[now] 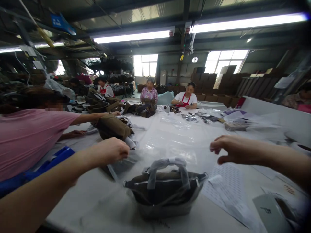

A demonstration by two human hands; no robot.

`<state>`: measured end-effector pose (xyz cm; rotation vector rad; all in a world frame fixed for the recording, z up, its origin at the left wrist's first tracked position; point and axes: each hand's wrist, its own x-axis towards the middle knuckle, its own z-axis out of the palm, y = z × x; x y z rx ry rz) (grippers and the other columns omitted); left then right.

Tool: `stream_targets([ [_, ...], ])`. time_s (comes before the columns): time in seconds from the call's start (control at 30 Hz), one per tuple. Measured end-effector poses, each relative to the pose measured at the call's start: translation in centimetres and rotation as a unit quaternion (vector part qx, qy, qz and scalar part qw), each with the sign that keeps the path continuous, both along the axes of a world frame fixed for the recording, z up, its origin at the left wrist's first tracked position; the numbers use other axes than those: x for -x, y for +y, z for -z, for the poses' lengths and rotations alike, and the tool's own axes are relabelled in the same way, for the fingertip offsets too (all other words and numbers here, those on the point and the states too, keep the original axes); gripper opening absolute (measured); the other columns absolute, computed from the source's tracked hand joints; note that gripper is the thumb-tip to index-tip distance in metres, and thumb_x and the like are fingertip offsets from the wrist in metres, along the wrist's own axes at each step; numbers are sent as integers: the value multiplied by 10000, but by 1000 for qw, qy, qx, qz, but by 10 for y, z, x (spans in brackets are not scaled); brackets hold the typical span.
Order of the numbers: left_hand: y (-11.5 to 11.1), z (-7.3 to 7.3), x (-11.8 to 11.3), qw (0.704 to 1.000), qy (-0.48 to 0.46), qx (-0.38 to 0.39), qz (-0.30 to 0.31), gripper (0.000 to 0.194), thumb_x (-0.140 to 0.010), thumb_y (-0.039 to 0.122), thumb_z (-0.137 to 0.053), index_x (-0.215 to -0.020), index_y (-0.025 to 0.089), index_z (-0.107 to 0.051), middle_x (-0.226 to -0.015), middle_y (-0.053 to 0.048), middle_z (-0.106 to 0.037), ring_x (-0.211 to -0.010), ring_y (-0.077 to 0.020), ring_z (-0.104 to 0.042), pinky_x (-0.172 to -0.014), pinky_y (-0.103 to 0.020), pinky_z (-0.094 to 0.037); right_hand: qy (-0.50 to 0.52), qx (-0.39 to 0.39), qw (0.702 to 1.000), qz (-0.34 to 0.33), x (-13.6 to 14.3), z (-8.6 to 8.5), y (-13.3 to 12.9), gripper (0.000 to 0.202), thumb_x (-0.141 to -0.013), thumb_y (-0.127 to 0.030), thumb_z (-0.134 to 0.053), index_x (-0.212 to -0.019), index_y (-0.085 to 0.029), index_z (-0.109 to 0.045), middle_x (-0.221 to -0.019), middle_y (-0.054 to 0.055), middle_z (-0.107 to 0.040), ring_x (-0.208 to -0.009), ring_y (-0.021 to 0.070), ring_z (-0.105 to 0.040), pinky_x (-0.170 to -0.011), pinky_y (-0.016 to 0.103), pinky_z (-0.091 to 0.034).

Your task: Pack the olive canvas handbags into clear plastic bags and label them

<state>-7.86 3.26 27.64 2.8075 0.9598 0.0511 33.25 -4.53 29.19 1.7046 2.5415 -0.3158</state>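
Observation:
A dark handbag (167, 192) stands upright on the white table in front of me, its two handles (155, 173) wrapped in pale film. Thin clear plastic (128, 194) seems to lie around its lower part. My left hand (114, 150) is up to the left of the handbag with its fingers curled closed; what they hold, if anything, is hidden. A dark blurred shape (121, 165) lies just below that hand. On the other side, my right hand (224, 149) hovers above printed sheets, its fingers bent and the thumb apart from them. Neither hand touches the handbag.
Brown bags (113, 127) are piled at the left, where a person in a pink top (36, 132) reaches over. Printed sticker sheets (225, 187) and a grey-green object (272, 210) lie at the right. Clear plastic (170, 139) covers the middle. Other people (186, 98) sit at the far end.

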Motion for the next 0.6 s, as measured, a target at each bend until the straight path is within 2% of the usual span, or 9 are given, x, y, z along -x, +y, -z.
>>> stream_targets([
  [0.1, 8, -16, 21, 996, -73, 17, -54, 198, -777, 360, -578, -677, 224, -683, -697, -24, -641, -684, -179, -557, -666, -235, -387, 126, -105, 986, 29, -32, 2, -16, 191, -770, -427, -614, -777, -240, -654, -778, 48, -658, -706, 209, -611, -699, 356, -473],
  [0.13, 8, -19, 27, 992, -94, 7, -82, 206, -769, 388, -588, -698, 222, -687, -720, -23, -645, -702, -180, -557, -686, -236, -395, 207, -149, 965, 60, -38, 10, -21, 209, -755, -437, -637, -838, -246, -651, -816, 55, -659, -742, 213, -616, -727, 358, -481],
  [0.2, 7, -14, 39, 975, -172, 10, -141, 253, -755, 443, -601, -819, 215, -692, -804, -22, -660, -775, -192, -573, -752, -250, -418, 388, -195, 893, 121, -45, 36, -29, 453, -697, -512, -681, -1069, -272, -584, -1025, 88, -633, -920, 244, -607, -834, 384, -477],
  [0.27, 7, 7, 52, 925, -329, 75, -174, 462, -719, 540, -614, -1056, 224, -629, -1027, -46, -646, -971, -236, -566, -851, -292, -433, 516, -136, 832, 149, -45, 71, -35, 796, -643, -642, -657, -1305, -301, -373, -1267, 123, -508, -1136, 276, -512, -950, 446, -418],
  [0.33, 10, 41, 62, 836, -490, 173, -178, 753, -632, 651, -631, -1253, 251, -482, -1299, -91, -506, -1203, -287, -442, -936, -355, -418, 563, -27, 814, 143, -37, 107, -37, 1031, -586, -755, -599, -1397, -287, -167, -1389, 144, -384, -1255, 296, -394, -1000, 503, -359],
  [0.37, 11, 61, 65, 794, -538, 217, -184, 865, -582, 684, -645, -1304, 266, -416, -1394, -107, -406, -1283, -299, -353, -964, -384, -403, 570, 6, 810, 140, -30, 123, -37, 1056, -584, -777, -574, -1402, -264, -146, -1402, 151, -368, -1279, 298, -359, -1013, 515, -341],
  [0.47, 12, 113, 58, 719, -582, 314, -214, 989, -500, 670, -711, -1336, 271, -367, -1464, -137, -290, -1349, -314, -232, -1002, -445, -364, 601, 14, 784, 156, -9, 156, -36, 720, -688, -687, -565, -1227, -231, -422, -1378, 145, -413, -1281, 280, -359, -1042, 482, -328],
  [0.53, 10, 135, 43, 687, -598, 355, -210, 819, -536, 592, -747, -1233, 239, -502, -1414, -138, -384, -1329, -316, -282, -1005, -448, -362, 638, -4, 746, 188, 2, 167, -35, 389, -769, -580, -563, -939, -230, -543, -1298, 117, -514, -1239, 266, -425, -1051, 466, -333],
  [0.6, 11, 143, 25, 641, -636, 372, -213, 513, -591, 498, -764, -979, 185, -643, -1218, -130, -587, -1215, -295, -457, -979, -416, -398, 685, -20, 692, 226, 7, 173, -30, 272, -807, -503, -568, -776, -235, -526, -1132, 68, -637, -1141, 246, -528, -1049, 471, -343],
])
